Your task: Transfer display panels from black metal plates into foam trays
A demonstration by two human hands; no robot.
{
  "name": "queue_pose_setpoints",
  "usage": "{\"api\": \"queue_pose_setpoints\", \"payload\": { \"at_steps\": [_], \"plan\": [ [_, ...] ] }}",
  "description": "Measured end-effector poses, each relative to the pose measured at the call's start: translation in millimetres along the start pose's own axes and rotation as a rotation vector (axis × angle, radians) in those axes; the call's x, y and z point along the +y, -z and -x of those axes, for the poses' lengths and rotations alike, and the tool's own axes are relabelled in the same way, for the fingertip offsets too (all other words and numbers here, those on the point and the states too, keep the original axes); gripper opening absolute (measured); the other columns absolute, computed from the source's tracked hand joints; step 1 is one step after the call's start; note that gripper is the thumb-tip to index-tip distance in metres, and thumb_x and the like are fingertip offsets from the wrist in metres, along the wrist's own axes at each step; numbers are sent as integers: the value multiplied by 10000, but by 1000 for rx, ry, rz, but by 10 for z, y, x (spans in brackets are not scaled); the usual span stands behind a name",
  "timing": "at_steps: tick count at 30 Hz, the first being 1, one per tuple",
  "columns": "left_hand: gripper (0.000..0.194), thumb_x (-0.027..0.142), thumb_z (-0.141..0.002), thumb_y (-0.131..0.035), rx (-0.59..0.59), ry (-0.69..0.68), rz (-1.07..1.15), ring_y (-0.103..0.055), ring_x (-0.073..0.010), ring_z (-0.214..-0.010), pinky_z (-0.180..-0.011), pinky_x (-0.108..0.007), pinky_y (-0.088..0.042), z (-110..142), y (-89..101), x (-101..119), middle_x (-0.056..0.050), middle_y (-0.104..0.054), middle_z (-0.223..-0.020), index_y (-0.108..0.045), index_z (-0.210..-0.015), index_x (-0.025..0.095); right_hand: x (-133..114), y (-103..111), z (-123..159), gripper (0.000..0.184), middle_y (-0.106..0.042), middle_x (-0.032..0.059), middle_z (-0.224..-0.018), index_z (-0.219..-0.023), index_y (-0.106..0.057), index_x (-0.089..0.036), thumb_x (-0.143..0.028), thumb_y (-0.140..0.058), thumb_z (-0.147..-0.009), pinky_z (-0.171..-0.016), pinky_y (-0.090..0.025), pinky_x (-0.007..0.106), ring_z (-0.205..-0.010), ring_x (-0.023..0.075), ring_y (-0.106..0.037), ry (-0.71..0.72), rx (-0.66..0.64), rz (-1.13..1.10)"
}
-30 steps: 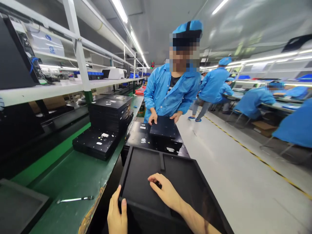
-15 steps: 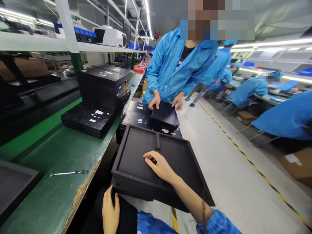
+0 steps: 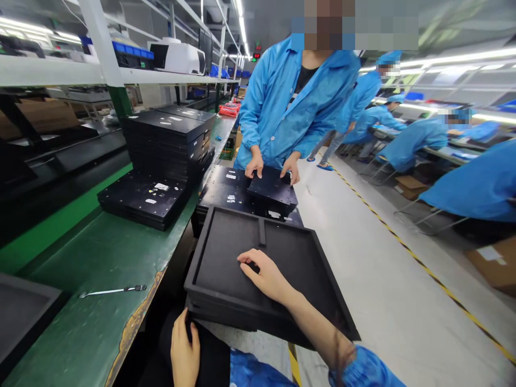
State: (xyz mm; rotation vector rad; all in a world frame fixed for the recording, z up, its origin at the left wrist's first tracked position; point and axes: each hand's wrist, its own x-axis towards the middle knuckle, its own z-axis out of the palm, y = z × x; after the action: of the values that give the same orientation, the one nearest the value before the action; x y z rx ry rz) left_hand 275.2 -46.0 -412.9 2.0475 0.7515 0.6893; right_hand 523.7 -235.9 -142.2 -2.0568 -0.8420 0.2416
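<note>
1. So the black tray point(image 3: 229, 252) sits at lower center of the frame, tilted a bit sideways to the view, raised rim all round and a short divider at its far side. More black layers are right under it.
2. Right hand point(image 3: 264, 274) is over the tray's floor, fingers loosely curled, thumb just beside the index finger. Its grip looks released; can't really tell if the fingertips touch the surface.
3. Left hand point(image 3: 185, 346) is at the bottom, by the stack's near left corner. Grip's released too, thumb and fingers apart. Contact there is hard to make out.
4. Upper center, a co-worker point(image 3: 294, 107) in a blue jacket has both hands on a smaller black panel point(image 3: 272, 189), which lies on a black pile with white labels.
5. Left side is the green tabletop point(image 3: 116, 244), edge pretty worn. It carries black panel stacks point(image 3: 161, 142) and, lower down, a thin metal tool point(image 3: 113, 292).
6. Another dark tray point(image 3: 24, 306) pokes in at lower left.
</note>
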Motion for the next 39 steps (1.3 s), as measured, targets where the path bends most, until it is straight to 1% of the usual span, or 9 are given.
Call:
{"api": "queue_pose_setpoints", "payload": {
  "at_steps": [4,7,15,20,23,29,33,37,39],
  "plan": [
    [490,480,-1065,-489,18,-17,-13,-687,-342,-1335,-1150,-555,-575,-25,-24,-29,-160,-699,-1436,-626,-1448,206,-8,-2,-1,152,-755,51,-1107,-1110,-771,-310,-322,-651,-1019,-1013,-522,458,-1059,270,-678,10,1,15],
    [491,485,-1061,-491,17,-13,-8,-683,-348,-1340,-1155,-562,-570,-30,-25,-36,-159,-702,-1431,-628,-1445,210,-12,4,6,148,-754,50,-1110,-1109,-765,-309,-326,-646,-1023,-1018,-520,462,-1066,271,-675,18,3,19],
    [506,507,-1062,-480,6,9,9,-676,-343,-1349,-1172,-560,-555,-33,9,22,-166,-696,-1433,-632,-1440,206,-10,13,16,148,-754,50,-1134,-1121,-756,-301,-303,-638,-1033,-1013,-526,448,-1081,263,-677,33,-7,58],
    [527,506,-1070,-472,23,-24,-4,-685,-331,-1327,-1154,-539,-568,-24,-28,-56,-183,-705,-1420,-643,-1437,169,43,-13,16,156,-745,49,-1134,-1137,-749,-282,-301,-625,-1043,-1019,-529,430,-1080,248,-677,53,-5,96],
    [528,503,-1078,-466,29,-38,-9,-678,-327,-1338,-1150,-529,-567,-15,-44,-89,-181,-699,-1435,-641,-1444,166,67,-21,21,160,-739,43,-1146,-1146,-744,-281,-292,-618,-1048,-1028,-525,420,-1087,238,-675,63,-9,109],
    [504,469,-1086,-463,25,-49,-17,-675,-309,-1349,-1154,-500,-569,-9,-50,-105,-176,-694,-1454,-639,-1444,160,38,-19,27,154,-736,44,-1154,-1138,-738,-278,-298,-613,-1051,-1019,-524,414,-1092,235,-671,45,-29,102],
    [481,446,-1073,-485,37,-77,-22,-699,-305,-1330,-1132,-482,-595,-10,-98,-237,-162,-723,-1423,-652,-1425,163,25,-20,29,153,-734,44,-1156,-1129,-737,-271,-289,-608,-1047,-1033,-520,413,-1097,231,-665,46,-25,104],
    [442,413,-1041,-528,69,-155,-8,-758,-288,-1240,-1071,-424,-640,-57,-181,-431,-139,-774,-1344,-694,-1377,179,36,-20,38,150,-729,39,-1151,-1123,-731,-268,-276,-604,-1044,-1037,-521,400,-1101,222,-664,48,-22,92],
    [434,424,-1032,-531,85,-167,5,-776,-284,-1202,-1040,-409,-658,-93,-210,-499,-138,-790,-1310,-717,-1338,179,44,-21,40,151,-727,33,-1153,-1125,-730,-273,-279,-604,-1043,-1032,-524,392,-1103,219,-667,44,-22,89]
  ]
}}
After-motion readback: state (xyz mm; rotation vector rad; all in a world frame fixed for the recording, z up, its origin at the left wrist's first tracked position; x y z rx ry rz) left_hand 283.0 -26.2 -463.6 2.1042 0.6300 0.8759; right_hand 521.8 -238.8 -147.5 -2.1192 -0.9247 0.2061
